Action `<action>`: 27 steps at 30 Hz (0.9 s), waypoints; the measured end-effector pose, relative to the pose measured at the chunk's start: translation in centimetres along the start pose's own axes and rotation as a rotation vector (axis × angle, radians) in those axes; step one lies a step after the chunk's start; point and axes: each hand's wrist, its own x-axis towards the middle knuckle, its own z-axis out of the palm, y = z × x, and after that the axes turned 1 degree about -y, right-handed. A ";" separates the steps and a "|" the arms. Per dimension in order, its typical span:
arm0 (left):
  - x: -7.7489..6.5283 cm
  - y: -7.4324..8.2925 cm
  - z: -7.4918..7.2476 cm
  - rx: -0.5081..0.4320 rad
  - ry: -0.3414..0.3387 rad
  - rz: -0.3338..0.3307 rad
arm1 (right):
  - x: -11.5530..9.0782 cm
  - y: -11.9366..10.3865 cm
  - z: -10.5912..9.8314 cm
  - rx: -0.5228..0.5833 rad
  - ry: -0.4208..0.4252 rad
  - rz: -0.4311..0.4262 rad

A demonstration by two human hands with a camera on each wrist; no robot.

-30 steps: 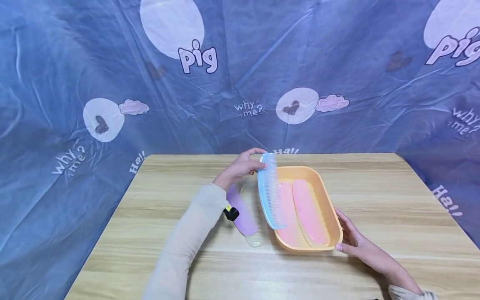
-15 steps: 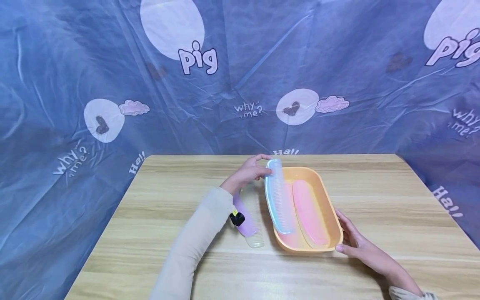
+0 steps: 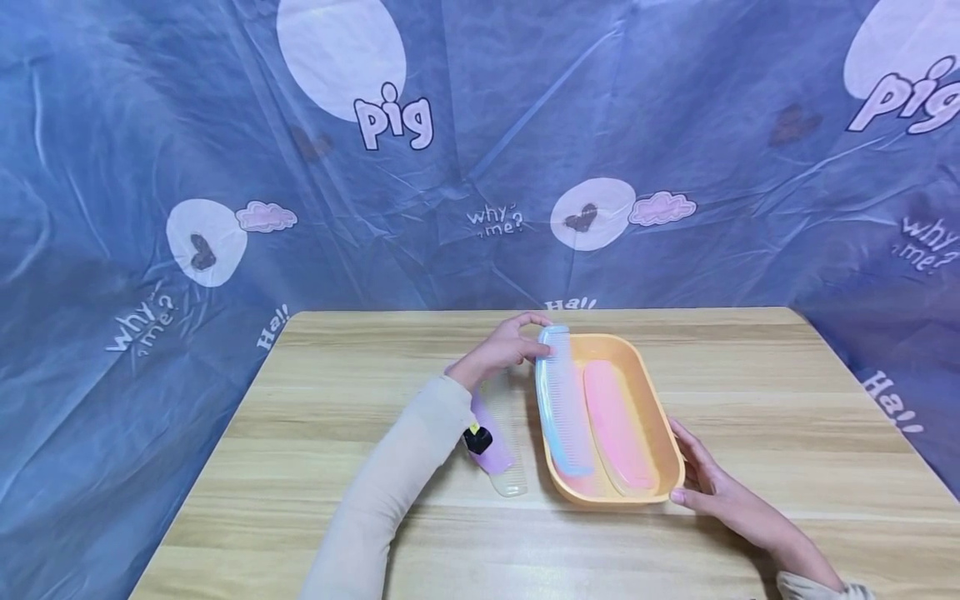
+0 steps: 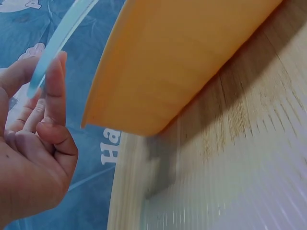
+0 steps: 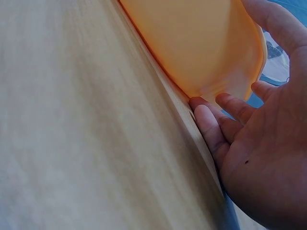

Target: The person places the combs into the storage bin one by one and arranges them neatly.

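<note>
My left hand point(image 3: 510, 346) pinches the upper end of a light blue comb point(image 3: 550, 417) between thumb and fingers. The comb slants over the left part of a yellow-orange tray point(image 3: 651, 396), its lower end within the rim; whether it touches the bottom I cannot tell. Inside lies a pink comb point(image 3: 615, 425), and more pink shows beneath the blue teeth. My right hand point(image 3: 716, 487) rests against the tray's near right corner, thumb and fingers spread. In the right wrist view its fingertips point(image 5: 225, 99) touch the orange wall.
Left of the tray, a purple comb point(image 3: 492, 458) overlaps a clear, pale comb point(image 3: 512, 485) on the wooden table point(image 3: 300, 467); the left forearm partly hides them. A blue printed cloth point(image 3: 450, 167) hangs behind the table's far edge.
My left hand has brought the blue comb right and slightly nearer, from the tray's left edge to above the pink one inside. The right hand and tray stay in place.
</note>
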 end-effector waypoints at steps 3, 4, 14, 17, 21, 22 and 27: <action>0.2 0.0 0.3 0.009 -0.005 0.016 | 0.0 -0.1 0.0 0.001 -0.003 -0.006; 0.3 0.0 0.4 0.012 -0.008 0.021 | 0.0 -0.2 0.0 0.000 -0.003 -0.014; 0.5 -0.2 1.0 0.033 -0.021 0.017 | 0.0 -0.1 0.0 -0.008 -0.001 -0.037; 0.5 -0.3 1.1 0.041 -0.027 0.001 | 0.0 -0.1 0.0 -0.005 0.004 -0.028; 0.6 -0.3 1.3 0.058 -0.019 0.006 | 0.0 0.1 0.0 -0.006 0.010 -0.018; 0.6 -0.3 1.4 0.065 -0.013 0.007 | 0.0 0.2 0.0 -0.007 0.008 -0.021; 0.6 -0.1 1.8 0.100 0.003 0.007 | 0.0 0.3 -0.1 -0.007 0.001 -0.040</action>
